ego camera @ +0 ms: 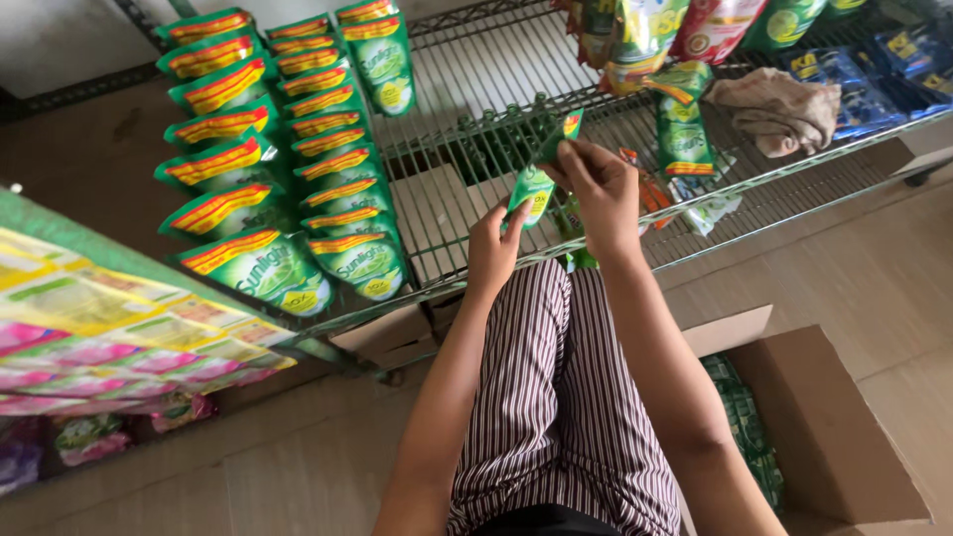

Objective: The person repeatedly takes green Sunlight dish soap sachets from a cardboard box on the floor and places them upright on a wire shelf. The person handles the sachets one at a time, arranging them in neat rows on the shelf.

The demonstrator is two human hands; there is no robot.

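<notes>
Both hands meet over the near edge of a green wire shelf [467, 129], sharing one small green sachet [534, 189]. The left hand [493, 248] reaches up from below with its fingers curled, and its fingertips pinch the lower end of the sachet. The right hand [601, 189] comes in from the right and slightly above, thumb and fingers closed on the sachet's upper part, where the packet bends toward a yellow and red corner. The sachet sits just above the shelf's front rail, near the middle of the scene, and touches nothing but the two hands as far as can be told.

To the left on the same shelf, green refill pouches [268, 159] with red and yellow bands stand in two overlapping rows that run from near to far. Further right, more green sachets [683, 124] hang or lie on the wire, and a crumpled beige cloth [774, 109] lies beside dark blue packets [864, 74] at the far right. A lower shelf at the near left holds flat yellow and pink packets [109, 328].

Below the hands, the person's lap shows striped trousers [556, 397]. An open cardboard box [814, 427] stands on the pale tiled floor [893, 288] at the near right, with strips of green sachets [745, 427] inside it.
</notes>
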